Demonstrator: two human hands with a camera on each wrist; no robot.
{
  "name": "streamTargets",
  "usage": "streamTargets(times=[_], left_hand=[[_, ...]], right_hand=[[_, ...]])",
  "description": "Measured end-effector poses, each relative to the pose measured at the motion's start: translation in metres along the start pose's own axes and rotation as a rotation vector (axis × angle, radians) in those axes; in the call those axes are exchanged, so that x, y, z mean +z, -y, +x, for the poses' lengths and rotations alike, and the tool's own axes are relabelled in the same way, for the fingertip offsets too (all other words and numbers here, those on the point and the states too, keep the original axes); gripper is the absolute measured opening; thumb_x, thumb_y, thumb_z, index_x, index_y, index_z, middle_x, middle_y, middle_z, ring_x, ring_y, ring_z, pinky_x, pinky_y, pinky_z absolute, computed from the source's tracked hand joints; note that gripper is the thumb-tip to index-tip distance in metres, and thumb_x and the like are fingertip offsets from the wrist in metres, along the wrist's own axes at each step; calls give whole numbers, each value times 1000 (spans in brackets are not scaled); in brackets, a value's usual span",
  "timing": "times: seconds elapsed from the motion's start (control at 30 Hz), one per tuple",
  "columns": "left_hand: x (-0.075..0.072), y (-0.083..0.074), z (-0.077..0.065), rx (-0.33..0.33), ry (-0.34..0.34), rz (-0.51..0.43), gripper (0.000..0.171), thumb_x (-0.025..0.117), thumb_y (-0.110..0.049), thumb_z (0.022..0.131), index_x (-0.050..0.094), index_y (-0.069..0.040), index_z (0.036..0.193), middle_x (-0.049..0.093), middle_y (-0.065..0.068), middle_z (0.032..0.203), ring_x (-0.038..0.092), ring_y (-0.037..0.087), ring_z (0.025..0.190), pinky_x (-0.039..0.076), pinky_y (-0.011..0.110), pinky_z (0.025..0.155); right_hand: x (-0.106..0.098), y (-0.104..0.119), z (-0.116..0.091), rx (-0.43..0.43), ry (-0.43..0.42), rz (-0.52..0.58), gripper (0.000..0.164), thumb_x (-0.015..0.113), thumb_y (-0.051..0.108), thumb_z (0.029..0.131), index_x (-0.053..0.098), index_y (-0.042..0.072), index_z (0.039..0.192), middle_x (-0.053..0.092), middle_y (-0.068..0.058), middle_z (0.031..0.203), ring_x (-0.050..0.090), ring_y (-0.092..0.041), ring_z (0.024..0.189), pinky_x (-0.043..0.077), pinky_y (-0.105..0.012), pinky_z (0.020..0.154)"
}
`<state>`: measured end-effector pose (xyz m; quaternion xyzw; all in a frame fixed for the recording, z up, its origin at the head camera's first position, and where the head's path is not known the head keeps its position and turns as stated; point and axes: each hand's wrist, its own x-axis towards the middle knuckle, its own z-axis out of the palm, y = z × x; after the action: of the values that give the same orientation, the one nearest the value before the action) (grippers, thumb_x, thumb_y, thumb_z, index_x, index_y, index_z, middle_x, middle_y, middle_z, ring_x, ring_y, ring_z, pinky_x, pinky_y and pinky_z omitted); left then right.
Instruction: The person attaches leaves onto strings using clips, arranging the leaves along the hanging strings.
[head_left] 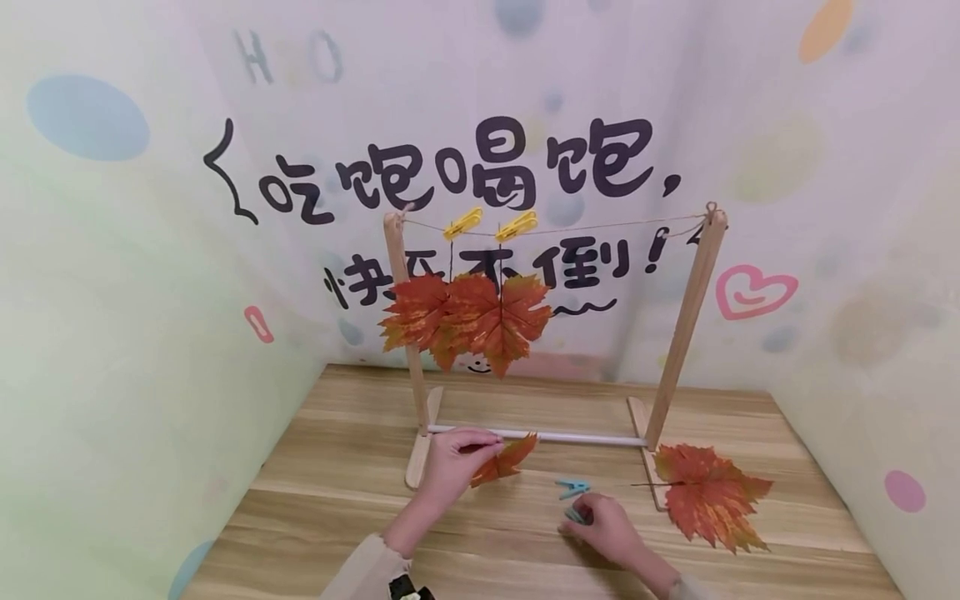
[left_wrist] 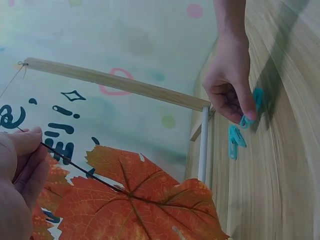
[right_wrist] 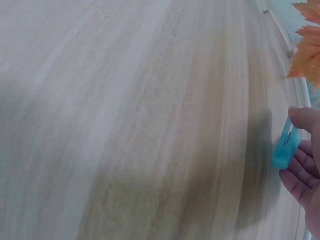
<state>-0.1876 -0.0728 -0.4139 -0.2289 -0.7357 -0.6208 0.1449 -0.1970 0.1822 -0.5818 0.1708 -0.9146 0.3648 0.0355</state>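
Observation:
My left hand [head_left: 453,462] pinches the dark stem of an orange-red artificial maple leaf [head_left: 510,460] between thumb and fingers, in front of the rack's lower left side. In the left wrist view the leaf's broad blade [left_wrist: 135,200] spreads out past the fingertips. Close over the table, my right hand [head_left: 611,529] holds a light-blue clothespin [right_wrist: 286,150] between thumb and fingers. A second blue clothespin [head_left: 573,487] lies on the wood just beyond that hand. Two more leaves [head_left: 501,325] hang side by side from a string, each stem clipped by a yellow clothespin [head_left: 517,225].
A wooden rack with two posts [head_left: 686,333] carries the thin string [head_left: 600,227] along its top and a white rod [head_left: 592,438] low down. Another leaf [head_left: 712,496] lies by the right foot, its stem pointing left. Printed curtains surround the wooden table [head_left: 300,500].

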Motion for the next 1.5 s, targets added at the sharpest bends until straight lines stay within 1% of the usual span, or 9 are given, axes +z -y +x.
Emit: streamTargets(times=[0.2, 0.33, 0.47, 0.63, 0.73, 1.0, 1.1, 1.4, 1.5], left_hand=[[2, -2, 3, -63, -18, 14, 7, 70, 6, 73, 70, 8, 79, 68, 17, 81, 65, 13, 75, 53, 21, 65], [3, -2, 7, -81, -11, -12, 8, 69, 5, 74, 69, 10, 80, 68, 19, 81, 63, 7, 72, 52, 20, 63], [5, -3, 10, -88, 10, -24, 8, 69, 5, 75, 68, 10, 81, 68, 20, 82, 62, 6, 71, 52, 19, 62], [7, -5, 14, -120, 29, -4, 9, 69, 2, 76, 70, 6, 83, 68, 16, 83, 63, 9, 72, 51, 19, 64], [10, -5, 16, -132, 42, -7, 9, 69, 1, 76, 70, 6, 84, 68, 17, 84, 63, 8, 72, 51, 19, 64], [17, -9, 24, -103, 51, -15, 9, 69, 2, 76, 69, 7, 83, 68, 19, 82, 63, 11, 69, 51, 19, 62], [19, -12, 28, -110, 52, -20, 8, 68, 2, 77, 70, 7, 83, 68, 19, 82, 62, 12, 69, 50, 18, 61], [27, -16, 42, -76, 83, -26, 10, 66, 1, 79, 69, 7, 86, 68, 18, 84, 63, 11, 70, 51, 18, 63], [29, -22, 47, -70, 88, -28, 10, 66, 1, 79, 69, 7, 87, 68, 19, 84, 63, 16, 71, 50, 17, 62]], right_hand=[[-18, 2, 2, -77, 36, 114, 15, 72, 15, 77, 66, 3, 81, 54, 7, 67, 46, 3, 59, 43, -18, 50], [-35, 6, 9, -84, 55, 170, 16, 72, 9, 76, 64, -3, 83, 56, 5, 68, 47, 3, 60, 43, -19, 51], [-54, 14, 16, -112, 57, 227, 17, 71, 6, 76, 62, -6, 85, 58, 1, 70, 49, 1, 61, 45, -20, 52], [-76, 20, 22, -159, -12, 151, 18, 73, 11, 76, 64, -1, 85, 58, 3, 70, 51, 1, 62, 47, -20, 53], [-87, 23, 26, -172, -42, 135, 18, 73, 13, 76, 64, 1, 86, 59, 3, 72, 52, 0, 64, 48, -20, 55], [-117, 43, 36, -155, -83, 129, 19, 74, 16, 76, 63, 6, 88, 60, 5, 75, 55, -3, 67, 49, -22, 59], [-126, 49, 40, -177, -95, 118, 19, 74, 15, 75, 63, 6, 88, 61, 4, 75, 56, -4, 67, 50, -23, 59], [-152, 64, 48, -225, -142, 98, 19, 74, 10, 74, 63, 5, 89, 63, 3, 74, 57, -5, 65, 49, -21, 57], [-160, 71, 51, -238, -153, 76, 17, 74, 9, 74, 64, 5, 88, 63, 5, 73, 57, -5, 64, 48, -21, 55]])
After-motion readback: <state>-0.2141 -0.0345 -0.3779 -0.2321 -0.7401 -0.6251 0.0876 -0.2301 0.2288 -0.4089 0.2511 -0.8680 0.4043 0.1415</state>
